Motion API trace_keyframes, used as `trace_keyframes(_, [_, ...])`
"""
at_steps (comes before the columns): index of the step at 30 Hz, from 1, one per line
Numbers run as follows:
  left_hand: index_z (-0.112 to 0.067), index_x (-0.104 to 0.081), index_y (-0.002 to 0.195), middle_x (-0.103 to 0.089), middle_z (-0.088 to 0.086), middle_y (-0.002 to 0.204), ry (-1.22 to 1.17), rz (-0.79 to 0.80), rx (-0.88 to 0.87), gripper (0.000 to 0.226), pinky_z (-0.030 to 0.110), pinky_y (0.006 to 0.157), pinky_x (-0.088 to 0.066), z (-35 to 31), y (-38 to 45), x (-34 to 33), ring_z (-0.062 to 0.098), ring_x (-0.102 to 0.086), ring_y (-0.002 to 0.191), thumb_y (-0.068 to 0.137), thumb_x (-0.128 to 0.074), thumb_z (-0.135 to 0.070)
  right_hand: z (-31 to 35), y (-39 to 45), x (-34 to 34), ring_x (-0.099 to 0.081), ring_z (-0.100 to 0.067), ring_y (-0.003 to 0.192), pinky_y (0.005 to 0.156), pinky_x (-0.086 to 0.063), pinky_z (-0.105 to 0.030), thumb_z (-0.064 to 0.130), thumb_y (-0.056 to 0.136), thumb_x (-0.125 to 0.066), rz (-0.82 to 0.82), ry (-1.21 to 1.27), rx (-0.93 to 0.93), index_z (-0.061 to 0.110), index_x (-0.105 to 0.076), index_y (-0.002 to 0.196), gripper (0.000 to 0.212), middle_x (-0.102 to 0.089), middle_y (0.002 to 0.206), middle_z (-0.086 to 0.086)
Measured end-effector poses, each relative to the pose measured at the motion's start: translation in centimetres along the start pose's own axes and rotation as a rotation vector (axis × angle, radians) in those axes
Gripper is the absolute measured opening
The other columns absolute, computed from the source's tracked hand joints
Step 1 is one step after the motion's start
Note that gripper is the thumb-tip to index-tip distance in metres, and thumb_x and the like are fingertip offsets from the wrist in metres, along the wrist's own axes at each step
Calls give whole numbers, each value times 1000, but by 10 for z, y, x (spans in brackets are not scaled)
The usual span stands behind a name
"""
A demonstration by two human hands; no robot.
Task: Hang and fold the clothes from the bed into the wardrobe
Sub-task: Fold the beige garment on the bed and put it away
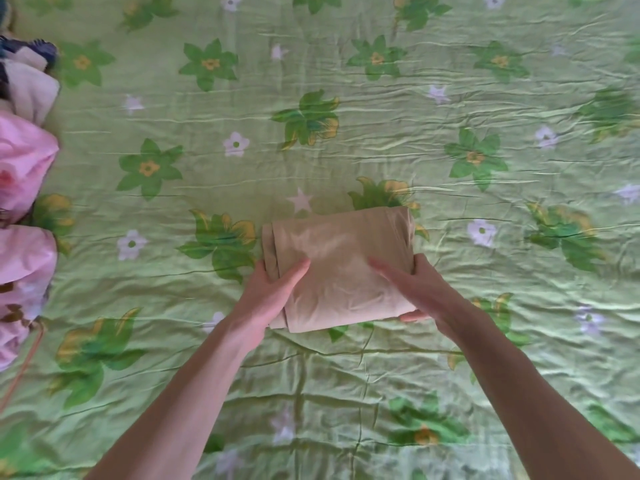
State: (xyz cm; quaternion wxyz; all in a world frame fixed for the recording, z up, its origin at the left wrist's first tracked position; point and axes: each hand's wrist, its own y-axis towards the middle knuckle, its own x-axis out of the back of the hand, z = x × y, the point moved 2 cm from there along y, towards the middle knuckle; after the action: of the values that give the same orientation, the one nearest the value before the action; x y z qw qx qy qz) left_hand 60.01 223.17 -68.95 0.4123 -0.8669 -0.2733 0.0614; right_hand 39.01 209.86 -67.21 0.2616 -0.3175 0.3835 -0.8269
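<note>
The folded tan garment point(337, 268) lies on the green floral bedsheet point(346, 109), just below the middle of the head view. It is a compact rectangle of several layers, its long axis running roughly from 11 o'clock to 5 o'clock, with stacked fold edges showing along its left side. No label, brand or writing can be read on it.

The left hand point(273, 292) grips the garment's left edge at about 7 o'clock, thumb on top and fingers tucked beneath. The right hand point(412, 289) clasps the right edge at about 4 o'clock, thumb across the top, fingertips showing under the near corner.

At 9 o'clock, well apart from the garment, pink cloth point(24, 188) is bunched along the frame's left edge. Above it, toward 10 o'clock, sits a heap of pale and dark blue cloth point(27, 74).
</note>
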Motion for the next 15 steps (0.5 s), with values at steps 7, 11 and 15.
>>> trace_keyframes(7, [-37,-59,120,-76,-15,114,-133,-12,-176,48,15,73,-58,4,-31,-3,-1,-74,97,81,-87,-37,-17,-16,4,-65,-13,105,72,-59,-32,57,68,-89,-21,182,132,20,-48,129,82,-63,123,5])
trace_keyframes(11, [-36,-61,121,-78,-17,109,-129,22,-261,48,19,75,-60,-18,-67,-1,4,-76,98,81,-87,-30,-28,-46,16,-73,-19,106,92,-60,-43,44,54,-100,-47,414,206,20,-54,131,92,-73,119,2])
trace_keyframes(15, [-33,-59,130,-77,-14,115,-95,105,-277,56,32,87,-62,-55,-134,5,9,-76,104,82,-86,-27,-14,-110,43,-75,-19,106,91,-60,-38,29,66,-92,144,519,177,10,-59,135,79,-78,115,2])
